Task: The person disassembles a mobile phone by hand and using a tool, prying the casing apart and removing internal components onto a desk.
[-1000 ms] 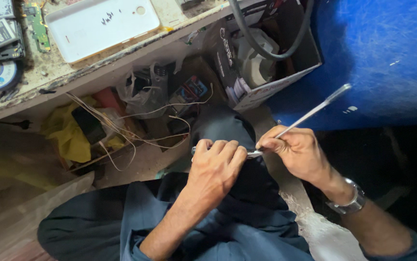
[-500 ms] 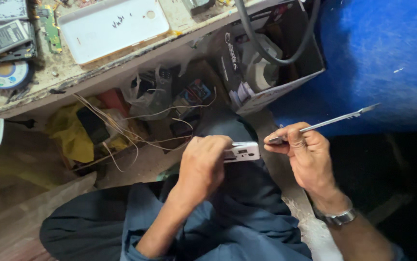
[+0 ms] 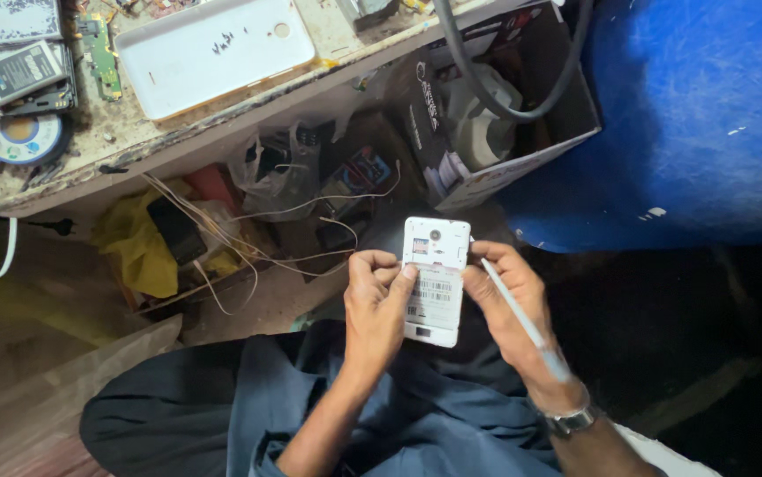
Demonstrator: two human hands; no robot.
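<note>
Head view showed the left hand [image 3: 379, 305] and the right hand [image 3: 509, 305] gripping a white phone [image 3: 435, 281] from either side, above the lap. Its open back faced up, with labels showing. The right grip also pinned a thin metal tool [image 3: 522, 320] along the palm, handle toward the wrist. Half a second before, the phone lay sideways, mostly hidden in the left hand, and the tool pointed out to the right; since then the phone had been turned upright and the tool tucked away, so probing seemed paused for a look. Beyond, on the surface [image 3: 134, 168], lay a white back cover [image 3: 213, 53] and a circuit board [image 3: 98, 53].
</note>
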